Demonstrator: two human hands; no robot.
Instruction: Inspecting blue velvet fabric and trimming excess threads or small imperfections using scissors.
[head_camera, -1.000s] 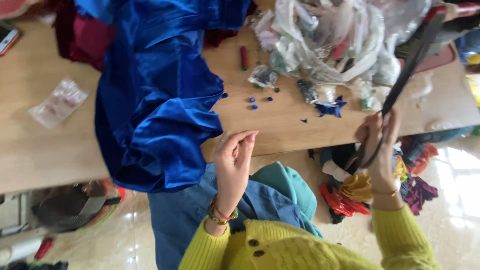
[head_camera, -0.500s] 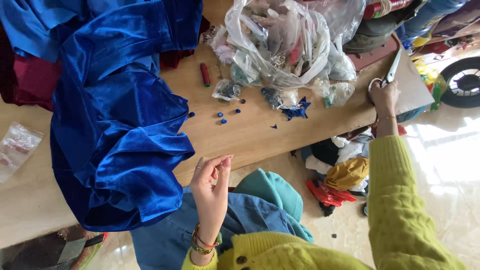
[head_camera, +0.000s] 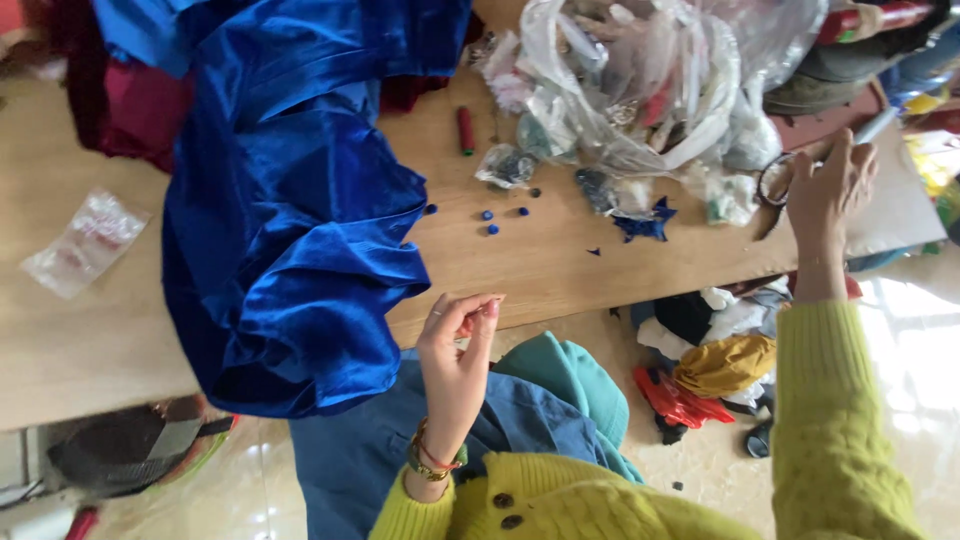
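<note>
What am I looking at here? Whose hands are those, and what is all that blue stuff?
The camera sits on a person's head and looks down, so you see their own two hands. The left hand is raised near the table edge, fingertips pinched together; what it pinches is too small to tell. The right hand rests on scissors on the wooden table. The blue stuff is shiny blue cloth. Beside it lie small blue buttons, a red thread spool and clear plastic bags.
</note>
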